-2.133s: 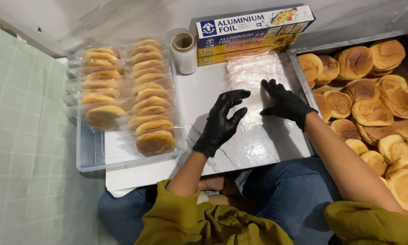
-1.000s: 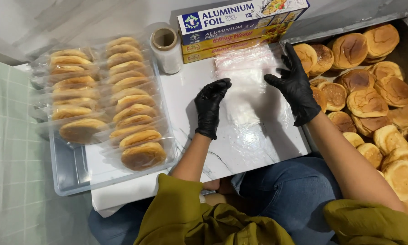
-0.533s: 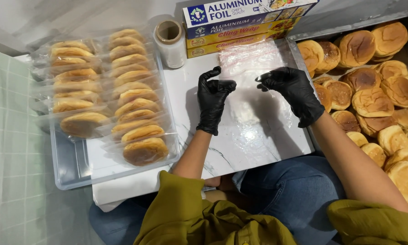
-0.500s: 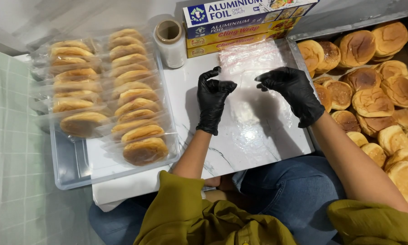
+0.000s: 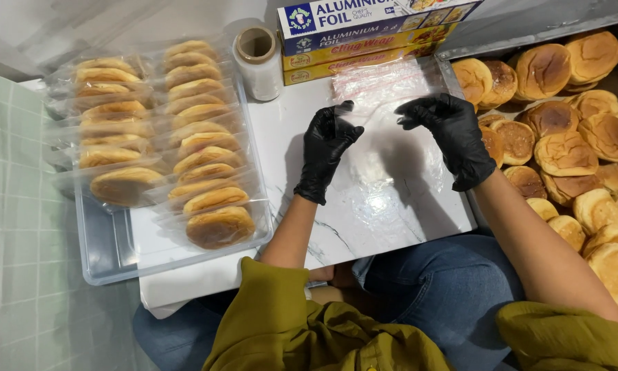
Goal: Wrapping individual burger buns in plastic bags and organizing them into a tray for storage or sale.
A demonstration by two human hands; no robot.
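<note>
Both hands wear black gloves and hover over a white marbled board. My left hand pinches the left top edge of a clear plastic bag. On the bag's right top edge my right hand does the same. The bag hangs between them, lifted a little off the board. A stack of more clear bags lies just beyond, against the boxes.
A clear tray at left holds two rows of bagged buns. Loose buns fill a metal tray at right. Foil and wrap boxes and a wrap roll stand at the back. My knees in jeans are under the board.
My hands went from flat on the plastic to pinching one bag's top edge and lifting it off the board. The camera shifted slightly.
</note>
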